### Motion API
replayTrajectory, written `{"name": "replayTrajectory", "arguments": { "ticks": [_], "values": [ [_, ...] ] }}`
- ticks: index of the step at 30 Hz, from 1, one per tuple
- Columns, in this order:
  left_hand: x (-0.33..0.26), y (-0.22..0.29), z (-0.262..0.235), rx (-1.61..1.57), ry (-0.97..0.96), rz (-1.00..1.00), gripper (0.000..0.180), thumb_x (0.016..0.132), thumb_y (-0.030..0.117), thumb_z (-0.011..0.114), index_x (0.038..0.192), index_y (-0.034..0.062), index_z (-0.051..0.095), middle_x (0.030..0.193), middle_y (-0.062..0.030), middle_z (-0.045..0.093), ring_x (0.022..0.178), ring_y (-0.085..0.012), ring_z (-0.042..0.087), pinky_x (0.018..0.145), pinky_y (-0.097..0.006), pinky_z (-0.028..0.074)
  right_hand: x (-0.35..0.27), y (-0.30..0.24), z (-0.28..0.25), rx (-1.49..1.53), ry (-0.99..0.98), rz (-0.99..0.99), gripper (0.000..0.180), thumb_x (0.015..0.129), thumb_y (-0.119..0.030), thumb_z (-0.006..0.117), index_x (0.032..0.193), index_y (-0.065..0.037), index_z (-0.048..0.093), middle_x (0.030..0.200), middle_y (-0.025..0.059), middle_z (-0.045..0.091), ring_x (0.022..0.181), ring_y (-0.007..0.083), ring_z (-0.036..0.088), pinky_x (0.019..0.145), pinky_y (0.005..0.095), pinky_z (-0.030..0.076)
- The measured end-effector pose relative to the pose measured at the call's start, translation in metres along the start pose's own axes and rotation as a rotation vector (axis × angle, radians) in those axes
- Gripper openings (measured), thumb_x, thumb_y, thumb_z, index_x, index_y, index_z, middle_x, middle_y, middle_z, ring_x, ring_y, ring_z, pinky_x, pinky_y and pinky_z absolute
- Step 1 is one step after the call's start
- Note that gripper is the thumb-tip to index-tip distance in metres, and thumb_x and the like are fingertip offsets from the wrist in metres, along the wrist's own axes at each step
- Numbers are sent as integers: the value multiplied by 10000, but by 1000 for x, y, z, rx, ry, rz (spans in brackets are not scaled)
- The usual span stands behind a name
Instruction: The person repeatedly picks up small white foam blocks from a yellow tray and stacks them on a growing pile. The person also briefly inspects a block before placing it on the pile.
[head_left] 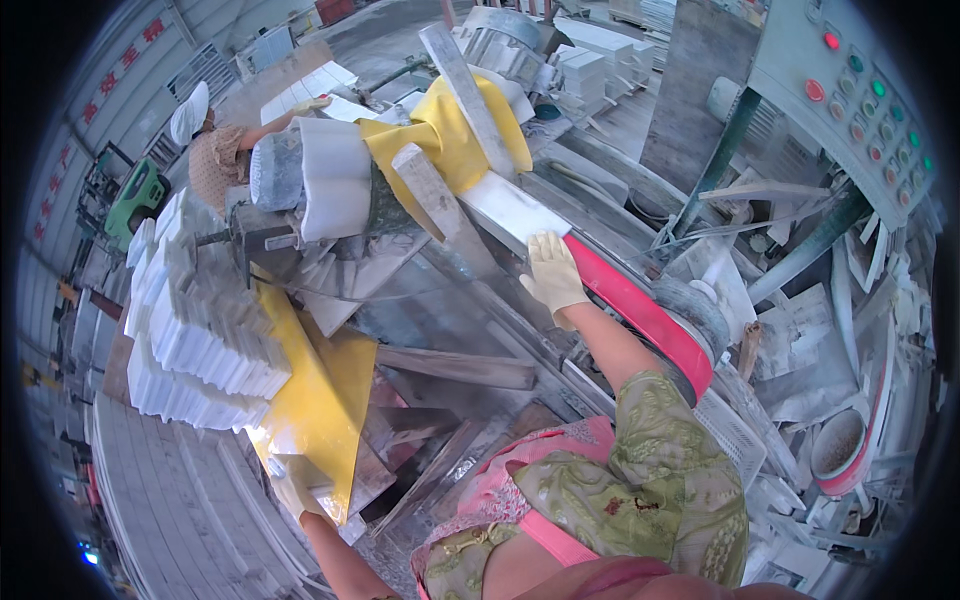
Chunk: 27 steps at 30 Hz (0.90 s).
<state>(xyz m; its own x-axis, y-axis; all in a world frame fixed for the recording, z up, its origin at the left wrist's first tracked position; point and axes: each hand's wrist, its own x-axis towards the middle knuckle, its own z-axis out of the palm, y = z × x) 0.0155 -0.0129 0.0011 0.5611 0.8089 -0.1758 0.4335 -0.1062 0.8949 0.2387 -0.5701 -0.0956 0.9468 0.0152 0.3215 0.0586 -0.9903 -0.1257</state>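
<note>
My right hand (pixel 553 272), in a cream glove, lies flat with fingers stretched over the near end of a long white slab (pixel 515 210). The slab rests on a red conveyor belt (pixel 645 322), its far end running under a yellow sheet (pixel 440 130) draped over the machine. Low on the left, my left hand (pixel 292 490), gloved too, is by the lower edge of another yellow sheet (pixel 318 385), next to a pale flat piece (pixel 305 470). Its fingers look extended; whether they touch that piece is unclear. A tall stack of white slabs (pixel 200 330) stands just beyond it.
Two wooden bars (pixel 467 100) lean across the machine. A control panel (pixel 850 100) with coloured buttons overhangs the right side. Across the machine, a person (pixel 215 160) in a white cap reaches toward slabs. Broken slabs and a round bucket (pixel 838 445) lie at right; a green forklift (pixel 135 200) stands far left.
</note>
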Motion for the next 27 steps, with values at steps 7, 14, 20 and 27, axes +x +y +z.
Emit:
{"name": "replayTrajectory", "arguments": {
  "ticks": [7, 14, 20, 27],
  "values": [
    [1, -2, 0, 22, 28, 18, 589, 894, 265, 656, 1409, 32, 491, 1274, -129, 603, 1115, -252, 600, 971, -399, 486, 1, 3, -17, 9, -56, -10, 768, 930, -400, 629, 1515, 28, 375, 1574, 228, 392, 1482, 363, 343, 1234, 452, 237],
    [5, -5, -2, -43, -20, -15, 659, 887, 291, 658, 1465, 47, 454, 1332, -138, 581, 1155, -269, 590, 987, -413, 483, 4, 2, -22, 4, -139, 23, 726, 958, -410, 587, 1500, 34, 395, 1573, 228, 395, 1486, 358, 341, 1240, 454, 228],
    [8, -6, 0, 28, 48, -55, 691, 890, 288, 656, 1499, 50, 430, 1331, -136, 592, 1166, -272, 588, 985, -411, 486, 0, 3, -23, 8, -146, 26, 727, 949, -404, 596, 1497, 31, 400, 1563, 227, 409, 1484, 355, 342, 1243, 452, 219],
    [2, -1, -2, -38, -31, -23, 675, 857, 273, 666, 1447, 18, 461, 1289, -151, 600, 1125, -268, 597, 970, -410, 490, -2, 5, -19, -22, -175, 46, 726, 942, -392, 607, 1504, 19, 400, 1585, 216, 381, 1493, 345, 322, 1248, 451, 199]
  ]
}}
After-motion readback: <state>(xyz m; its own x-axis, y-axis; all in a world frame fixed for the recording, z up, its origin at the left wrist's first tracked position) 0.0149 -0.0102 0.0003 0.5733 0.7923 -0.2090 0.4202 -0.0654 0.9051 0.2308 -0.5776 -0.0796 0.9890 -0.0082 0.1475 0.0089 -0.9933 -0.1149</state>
